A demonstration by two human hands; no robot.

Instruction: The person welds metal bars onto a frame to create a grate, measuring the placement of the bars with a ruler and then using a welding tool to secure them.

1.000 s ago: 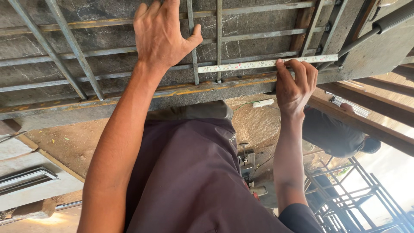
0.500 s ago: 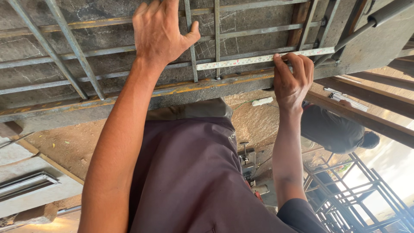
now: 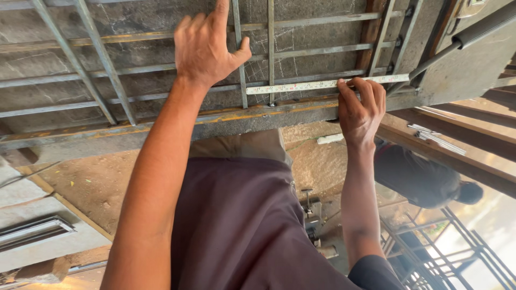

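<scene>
A: Head view. Which way does the measuring tape (image 3: 328,84) run?

B: Its long axis lies side to side across the metal grille (image 3: 161,70), rising slightly toward the right, and it crosses two upright bars.

A: And the right hand (image 3: 361,110)?

B: It is raised on a nearly straight forearm. The fingers curl together and press the tape against the frame near its right part.

A: The left hand (image 3: 207,45)?

B: It lies flat on the grille at the tape's left end, fingers close together, thumb spread toward a bar. It grips nothing.
</scene>
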